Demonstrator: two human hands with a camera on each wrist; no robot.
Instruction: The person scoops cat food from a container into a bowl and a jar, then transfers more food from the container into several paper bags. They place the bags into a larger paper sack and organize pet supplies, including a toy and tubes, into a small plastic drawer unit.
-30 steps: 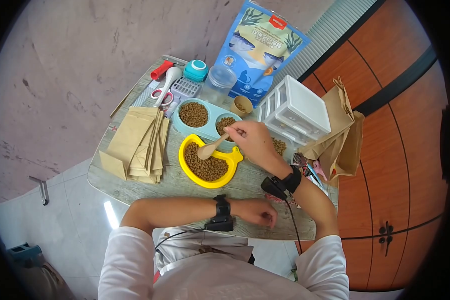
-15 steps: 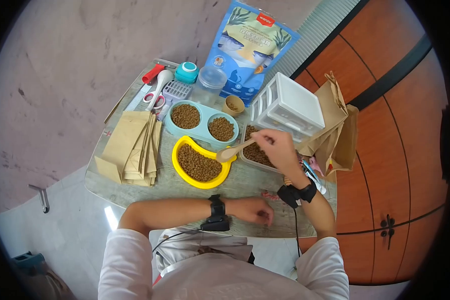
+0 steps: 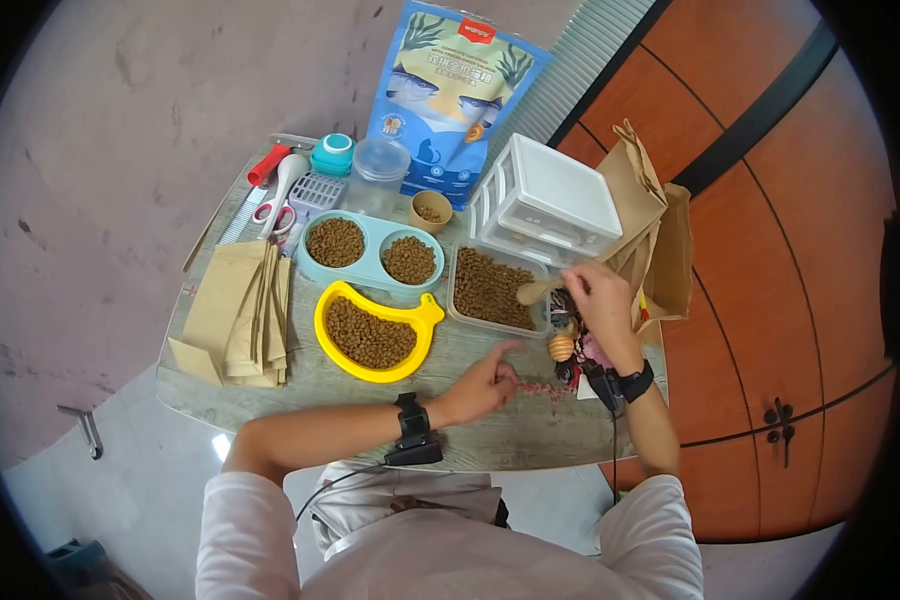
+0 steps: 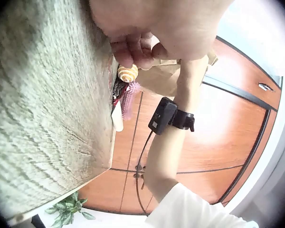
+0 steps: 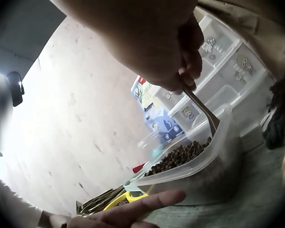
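My right hand [image 3: 602,302] pinches the handle of a wooden spoon [image 3: 534,292]. The spoon's bowl is at the right end of a clear plastic container [image 3: 468,318] filled with brown kibble [image 3: 492,286]. From the right wrist view, the spoon [image 5: 203,110] slants down inside the container's wall [image 5: 213,166]. My left hand [image 3: 475,390] holds nothing; its index finger points toward the container's near side, while the other fingers are loosely bent. A yellow banana-shaped bowl [image 3: 425,345] of kibble lies left of the container, and a light-blue double bowl [image 3: 372,240] with kibble is behind it.
Folded paper bags [image 3: 235,315] lie at the table's left. A blue food pouch [image 3: 450,110], a clear jar [image 3: 378,170] and a small paper cup [image 3: 431,210] stand at the back. White drawers [image 3: 560,195] are behind the container. Small toys, including a striped ball [image 3: 561,347], lie right.
My right hand has moved right with the spoon, from over the yellow bowl to the container's right end. My left hand has moved forward toward the container, its index finger extending.
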